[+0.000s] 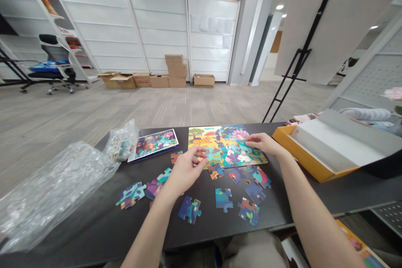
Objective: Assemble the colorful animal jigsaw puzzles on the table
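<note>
A colourful jigsaw puzzle with animals lies joined on the black table, its sections side by side. My left hand is at its left edge, fingers bent and apart, nothing visible in them. At the right side my right hand rests with fingers extended over the puzzle. Loose pieces lie nearer me: a blue one, a dark blue one, a brown and blue one and several others. More pieces lie left of my left forearm, which partly hides some.
A picture card and a bag of small items lie at the back left. Crumpled clear plastic covers the table's left end. An open yellow box stands right, below an easel board.
</note>
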Demonstrator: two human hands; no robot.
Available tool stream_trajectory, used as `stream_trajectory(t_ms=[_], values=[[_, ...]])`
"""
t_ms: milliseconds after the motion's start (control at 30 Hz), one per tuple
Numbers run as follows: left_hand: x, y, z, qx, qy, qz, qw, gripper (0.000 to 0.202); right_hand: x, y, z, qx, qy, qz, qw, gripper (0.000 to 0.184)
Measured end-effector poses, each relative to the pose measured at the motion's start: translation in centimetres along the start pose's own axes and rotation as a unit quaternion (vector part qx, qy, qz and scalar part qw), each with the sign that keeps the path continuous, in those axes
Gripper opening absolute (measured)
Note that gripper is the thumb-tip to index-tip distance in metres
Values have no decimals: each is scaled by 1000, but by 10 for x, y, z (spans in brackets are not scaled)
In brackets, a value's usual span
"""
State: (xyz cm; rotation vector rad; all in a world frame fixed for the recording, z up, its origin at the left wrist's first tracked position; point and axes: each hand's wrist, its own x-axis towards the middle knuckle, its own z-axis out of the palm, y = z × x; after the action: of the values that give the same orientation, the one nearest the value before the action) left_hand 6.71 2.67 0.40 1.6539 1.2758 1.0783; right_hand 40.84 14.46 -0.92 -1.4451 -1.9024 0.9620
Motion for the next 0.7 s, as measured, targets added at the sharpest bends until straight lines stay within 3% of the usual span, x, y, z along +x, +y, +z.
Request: stream_trajectory(t_ms=[367,700], values=[[-4,7,-5,40,4,-9,999,26,-2,-5,-1,-108,22,-8,994,47],[-4,6,-4,48,1,1,999,21,-1,-9,9,-138,22,-16,990,39]])
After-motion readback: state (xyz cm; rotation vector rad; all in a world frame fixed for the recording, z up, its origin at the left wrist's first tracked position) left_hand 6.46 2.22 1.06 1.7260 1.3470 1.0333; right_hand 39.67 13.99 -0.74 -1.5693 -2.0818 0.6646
